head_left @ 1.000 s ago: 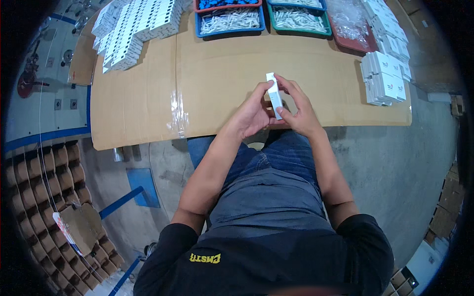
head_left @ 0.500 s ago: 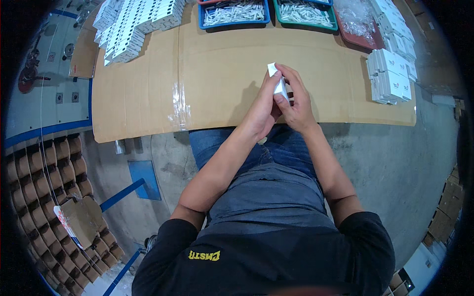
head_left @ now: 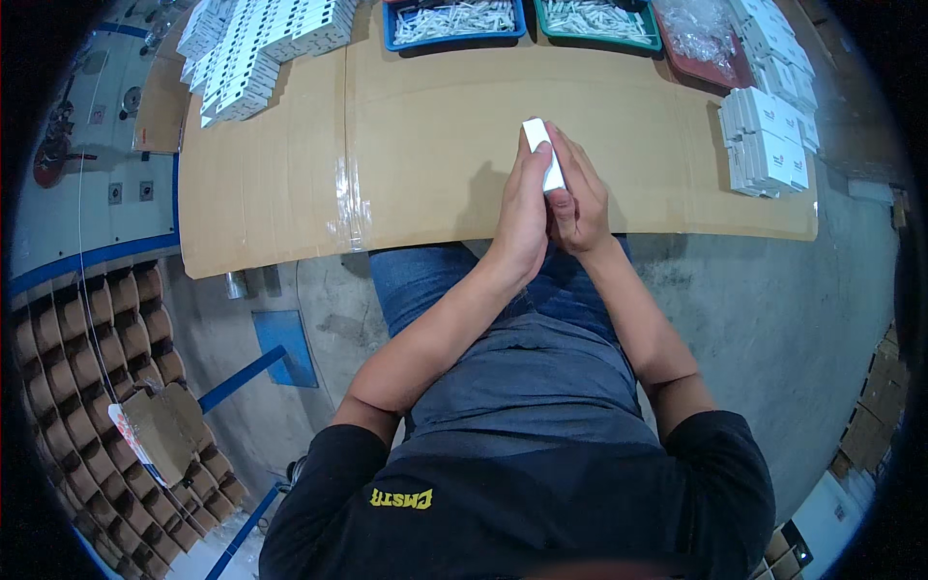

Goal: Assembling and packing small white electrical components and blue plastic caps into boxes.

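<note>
A small white box (head_left: 543,153) is pressed between my two palms above the near part of the cardboard-covered table (head_left: 425,135). My left hand (head_left: 523,213) lies along its left side, with the thumb up on the box near its middle. Against the right side rests my right hand (head_left: 582,201), its thumb by the box's near end. One narrow white face of the box points up; its broad sides are hidden by my hands.
Rows of white boxes (head_left: 280,48) stand at the far left, and stacked white boxes (head_left: 764,145) at the right. Along the far edge are a blue tray (head_left: 454,41) and a green tray (head_left: 604,41) of small white pieces, plus a red tray (head_left: 704,75) holding clear plastic.
Both hands have closed flatter around the white box, palms now nearer each other. The right fingers have straightened along its side, and the box stands a little more squarely between them.
</note>
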`<control>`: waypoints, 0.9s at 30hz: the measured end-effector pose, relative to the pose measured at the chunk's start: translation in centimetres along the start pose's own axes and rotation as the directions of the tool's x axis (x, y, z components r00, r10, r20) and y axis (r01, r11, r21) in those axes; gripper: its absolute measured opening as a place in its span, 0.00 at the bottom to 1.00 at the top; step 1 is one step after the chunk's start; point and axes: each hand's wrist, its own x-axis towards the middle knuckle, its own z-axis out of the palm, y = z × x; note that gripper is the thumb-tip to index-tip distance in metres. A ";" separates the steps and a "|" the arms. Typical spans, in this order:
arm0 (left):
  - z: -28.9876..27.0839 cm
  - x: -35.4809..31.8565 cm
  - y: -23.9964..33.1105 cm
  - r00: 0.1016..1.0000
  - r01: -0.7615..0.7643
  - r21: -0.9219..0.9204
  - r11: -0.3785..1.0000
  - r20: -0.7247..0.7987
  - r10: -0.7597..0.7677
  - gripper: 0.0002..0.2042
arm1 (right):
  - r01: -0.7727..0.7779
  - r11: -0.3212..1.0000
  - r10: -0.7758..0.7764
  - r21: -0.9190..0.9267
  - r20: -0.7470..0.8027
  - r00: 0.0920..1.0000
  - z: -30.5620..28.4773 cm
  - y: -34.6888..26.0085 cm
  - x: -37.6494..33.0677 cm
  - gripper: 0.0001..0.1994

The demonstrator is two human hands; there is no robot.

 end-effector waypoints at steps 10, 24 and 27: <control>0.0 -0.3 0.3 1.000 0.012 0.042 0.999 0.015 -0.012 0.29 | 0.009 1.000 -0.008 0.018 -0.044 0.999 0.4 0.2 -0.4 0.34; -0.5 -0.4 0.6 1.000 0.023 0.018 1.000 -0.014 -0.023 0.27 | -0.096 0.985 0.094 0.141 0.026 0.995 0.3 0.1 -0.4 0.37; -1.0 -0.1 0.9 0.999 -0.033 0.046 0.998 -0.003 0.034 0.30 | -0.181 0.958 0.168 0.222 0.076 0.983 0.1 0.3 -0.2 0.38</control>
